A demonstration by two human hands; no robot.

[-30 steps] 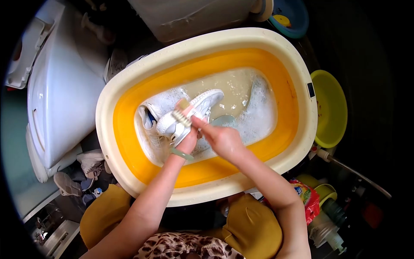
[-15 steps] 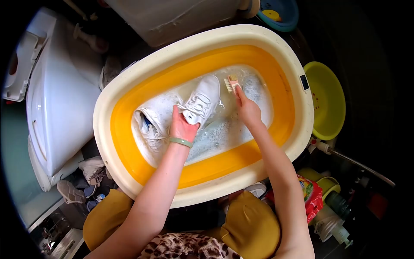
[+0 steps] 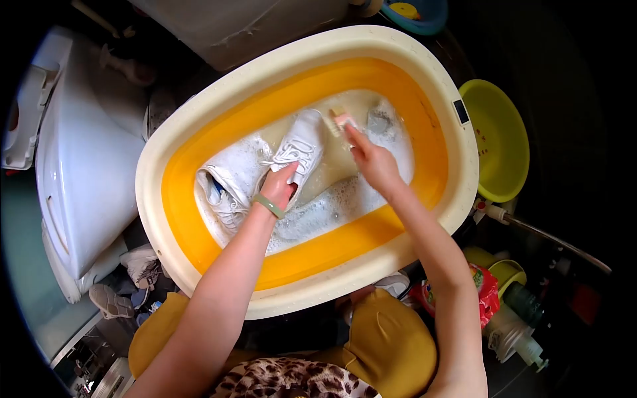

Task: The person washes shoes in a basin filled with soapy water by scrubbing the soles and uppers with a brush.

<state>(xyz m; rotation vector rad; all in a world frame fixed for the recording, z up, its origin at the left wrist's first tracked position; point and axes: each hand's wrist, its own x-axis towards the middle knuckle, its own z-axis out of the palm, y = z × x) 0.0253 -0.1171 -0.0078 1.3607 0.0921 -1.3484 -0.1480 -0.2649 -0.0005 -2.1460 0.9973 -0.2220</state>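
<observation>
A white lace-up sneaker (image 3: 303, 142) is held over the soapy water by my left hand (image 3: 279, 184), whose fingers grip it around the heel opening. My right hand (image 3: 375, 164) is closed on a small pink scrub brush (image 3: 344, 121) with pale bristles, a little blurred, just right of the shoe's toe. A second white sneaker (image 3: 229, 176) lies in the suds at the left of the tub. The large oval tub (image 3: 305, 302) has a cream rim and an orange inner wall.
A yellow-green basin (image 3: 497, 142) stands right of the tub, and a blue basin (image 3: 424, 16) is behind it. A white toilet (image 3: 86, 159) is at the left, with several shoes (image 3: 109, 300) near it. A red bag (image 3: 486, 292) and bottles lie at lower right.
The brush in my right hand has moved left, closer to the shoe. My left hand now reaches further into the shoe's opening. The whole view has shifted slightly.
</observation>
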